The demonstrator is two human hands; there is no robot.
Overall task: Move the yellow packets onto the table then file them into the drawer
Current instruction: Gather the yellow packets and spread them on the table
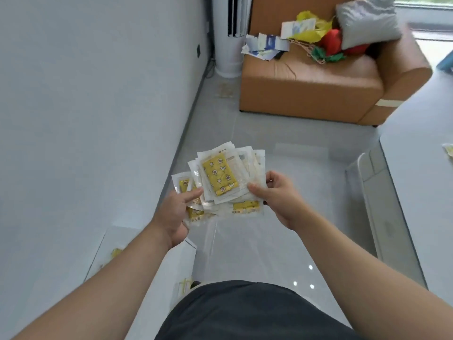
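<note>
Your left hand (175, 212) grips the left side of a messy pile of yellow packets (220, 177), with one finger lying on top. Your right hand (277, 197) pinches the right side of the pile, with the thumb on top. The pile is up in the air over the gray floor (282, 148), in front of your tummy. On your right is the white bench (416, 168), well apart from the pile. Farther away stands an orange sofa (306, 82) with a gray pillow (367, 20) and some papers (266, 45) on it.
</note>
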